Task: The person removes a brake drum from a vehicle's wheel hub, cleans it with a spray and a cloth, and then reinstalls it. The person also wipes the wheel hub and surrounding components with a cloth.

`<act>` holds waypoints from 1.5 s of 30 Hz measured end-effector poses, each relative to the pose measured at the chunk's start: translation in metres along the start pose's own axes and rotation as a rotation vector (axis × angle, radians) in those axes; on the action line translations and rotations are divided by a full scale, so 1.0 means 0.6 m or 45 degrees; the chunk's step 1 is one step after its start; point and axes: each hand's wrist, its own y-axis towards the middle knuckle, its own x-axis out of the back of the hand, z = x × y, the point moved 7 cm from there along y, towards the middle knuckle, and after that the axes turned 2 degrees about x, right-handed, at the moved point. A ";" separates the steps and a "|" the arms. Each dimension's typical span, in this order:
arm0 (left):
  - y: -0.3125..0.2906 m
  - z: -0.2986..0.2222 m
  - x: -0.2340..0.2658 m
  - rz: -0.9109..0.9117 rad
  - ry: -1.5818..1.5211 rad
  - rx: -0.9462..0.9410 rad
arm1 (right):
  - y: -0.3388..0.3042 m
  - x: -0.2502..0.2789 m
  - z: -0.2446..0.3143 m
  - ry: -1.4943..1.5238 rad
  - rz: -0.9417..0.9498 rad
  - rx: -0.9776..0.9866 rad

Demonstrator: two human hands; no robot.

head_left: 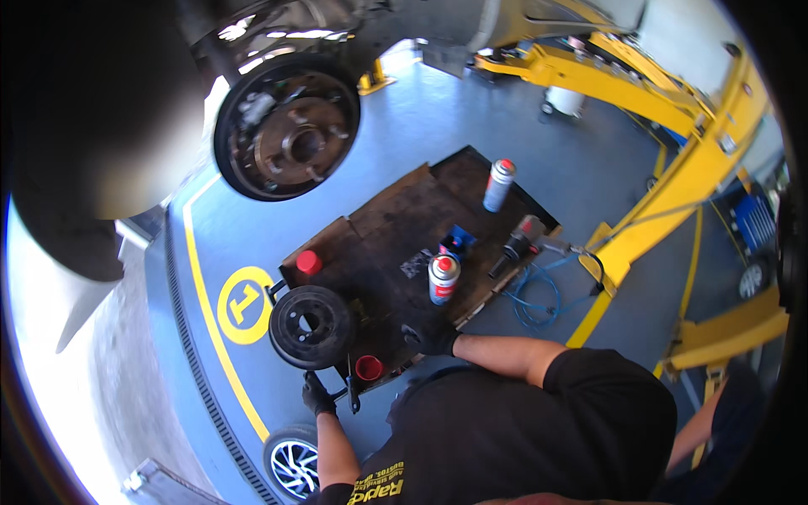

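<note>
My left hand (318, 394), in a black glove, is closed around the end of the cart's handle bar (339, 393). Just above it, a black brake drum (311, 328) lies at the left end of the dark-topped cart (370, 240). My right hand (431, 335), also gloved in black, is at the cart's near edge; its fingers blend into the dark top, so their pose is unclear. Close to that hand stands a spray can (443, 279) with a red cap. Between my hands sits a red round cup (369, 367); a red cap (309, 263) is beyond the drum.
Overhead at the upper left hangs a wheel hub (290, 139) with exposed brake parts. Farther along the cart are another spray can (499, 185) and an impact wrench (517, 246) with a blue air hose (539, 307). Yellow lift arms (606, 80) stand right; a wheel (292, 463) lies lower left.
</note>
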 end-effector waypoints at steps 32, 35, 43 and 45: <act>-0.477 -0.472 -0.265 1.181 -0.003 -1.997 | -0.436 0.122 -0.135 0.008 -0.716 -1.363; -0.485 -0.448 -0.324 1.234 0.073 -1.859 | -0.547 0.133 -0.218 -0.400 -0.744 -1.169; -0.470 -0.390 -0.437 1.386 0.696 -1.726 | -0.831 0.022 -0.391 -0.078 -0.768 -1.501; -0.550 -0.417 -0.468 1.511 0.787 -1.702 | -0.913 -0.018 -0.436 0.082 -0.695 -1.712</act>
